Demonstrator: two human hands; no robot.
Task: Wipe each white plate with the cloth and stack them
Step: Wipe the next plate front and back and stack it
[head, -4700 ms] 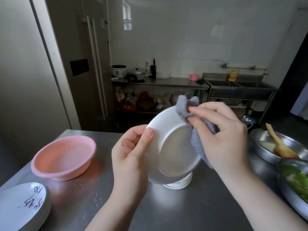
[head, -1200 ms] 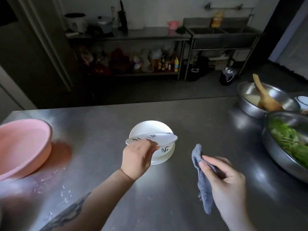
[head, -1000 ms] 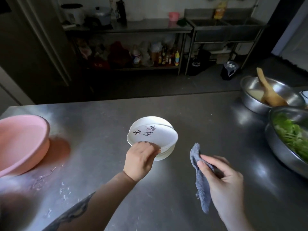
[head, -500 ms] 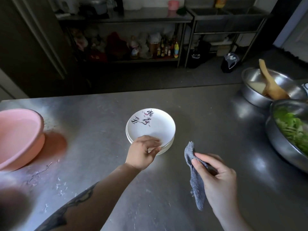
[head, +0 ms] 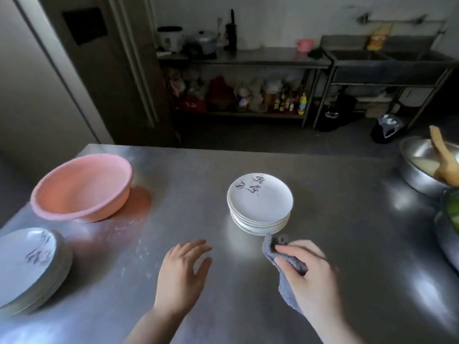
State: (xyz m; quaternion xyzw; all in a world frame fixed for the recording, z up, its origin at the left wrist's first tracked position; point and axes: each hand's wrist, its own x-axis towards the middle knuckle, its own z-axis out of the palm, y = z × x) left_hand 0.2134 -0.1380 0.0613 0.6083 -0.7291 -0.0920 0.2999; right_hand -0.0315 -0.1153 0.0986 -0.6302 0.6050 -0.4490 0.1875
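A stack of small white plates (head: 260,202) with dark brush marks on the top one stands in the middle of the steel table (head: 335,219). A second stack of larger white plates (head: 27,266) sits at the table's near left edge. My left hand (head: 182,274) hovers over the table, empty, fingers spread, to the near left of the middle stack. My right hand (head: 310,279) grips a grey cloth (head: 280,261) just in front of that stack; the cloth hangs down under my palm.
A pink plastic basin (head: 82,187) stands at the left. At the right edge are a steel bowl with a wooden spoon (head: 427,165) and another steel bowl with greens (head: 449,234). Behind the table are a shelf rack and a sink.
My left hand set the wiped plate on the middle stack, let go and drew back toward me. My right hand kept hold of the cloth. The view swung left, showing the left stack.
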